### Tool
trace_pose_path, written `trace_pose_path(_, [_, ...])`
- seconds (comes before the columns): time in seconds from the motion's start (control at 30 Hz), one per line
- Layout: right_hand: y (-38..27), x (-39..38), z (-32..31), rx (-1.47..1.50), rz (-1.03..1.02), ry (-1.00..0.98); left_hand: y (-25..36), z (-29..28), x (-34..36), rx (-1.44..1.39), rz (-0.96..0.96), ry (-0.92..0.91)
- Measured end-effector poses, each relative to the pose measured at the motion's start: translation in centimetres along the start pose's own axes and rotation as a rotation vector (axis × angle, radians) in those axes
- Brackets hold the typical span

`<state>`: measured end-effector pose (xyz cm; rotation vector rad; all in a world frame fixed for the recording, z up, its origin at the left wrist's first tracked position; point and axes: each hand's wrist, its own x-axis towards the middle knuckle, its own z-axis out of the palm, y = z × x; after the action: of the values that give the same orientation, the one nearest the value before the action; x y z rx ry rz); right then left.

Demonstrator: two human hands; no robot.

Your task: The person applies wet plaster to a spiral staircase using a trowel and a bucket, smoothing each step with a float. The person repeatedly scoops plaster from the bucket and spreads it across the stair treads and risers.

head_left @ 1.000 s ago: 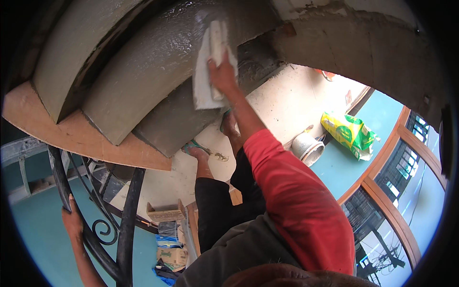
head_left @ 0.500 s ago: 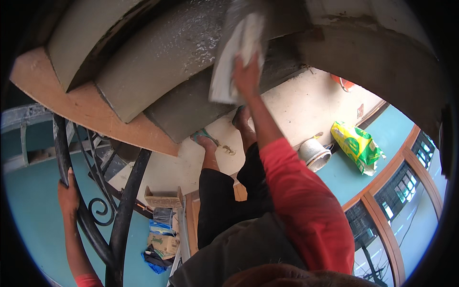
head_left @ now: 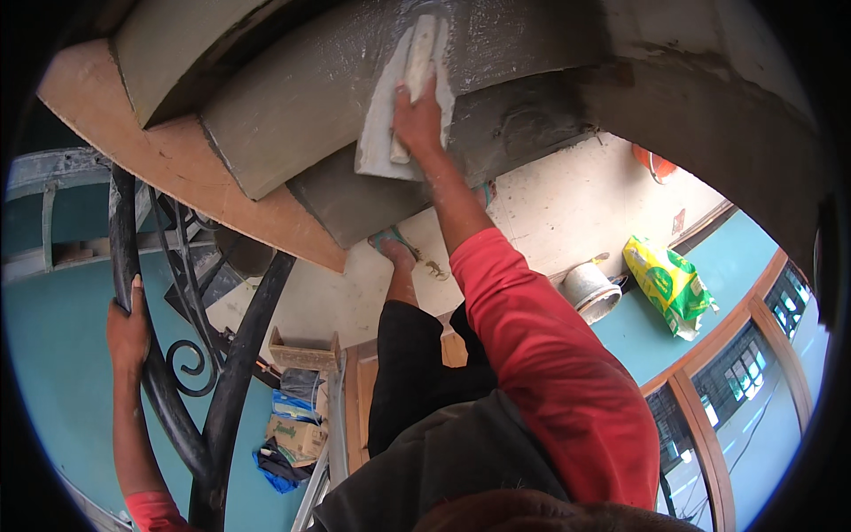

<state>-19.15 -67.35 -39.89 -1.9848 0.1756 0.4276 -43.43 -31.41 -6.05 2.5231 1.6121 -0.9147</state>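
My right hand point(head_left: 418, 120) is closed round the pale handle of a flat plastering float point(head_left: 383, 133). The float's long board rests on a grey cement-coated step point(head_left: 292, 133), whose surface looks wet and shiny around it. A darker lower step point(head_left: 505, 120) runs beneath the float's near end. At the left, my left hand point(head_left: 129, 335) is wrapped round a black metal handrail point(head_left: 158, 381). A scrolled black bar point(head_left: 188, 368) curls beside that rail.
A brown board point(head_left: 177, 168) edges the steps. On the pale floor stand a whitish bucket point(head_left: 589, 288) and an orange bucket point(head_left: 653, 162); a yellow-green bag point(head_left: 667, 284) lies nearby. A wooden box point(head_left: 304, 353) and a carton point(head_left: 297, 439) sit between the rails and my legs.
The float in my right hand has moved left and slightly down across the step, and it is no longer blurred. My left hand stays on the handrail; the view has shifted a little.
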Motion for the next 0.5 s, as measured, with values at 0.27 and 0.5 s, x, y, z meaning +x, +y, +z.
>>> trace_pose_path(0.27, [-1.6,-7.7,5.9,-0.018,-0.065,-0.133,-0.4,0.3,-0.2,0.025,-0.011,0.02])
trace_pose_path(0.5, [-1.5,-12.1,10.6,-0.038,-0.05,-0.354,-0.3,-0.2,0.2,0.062,-0.01,0.007])
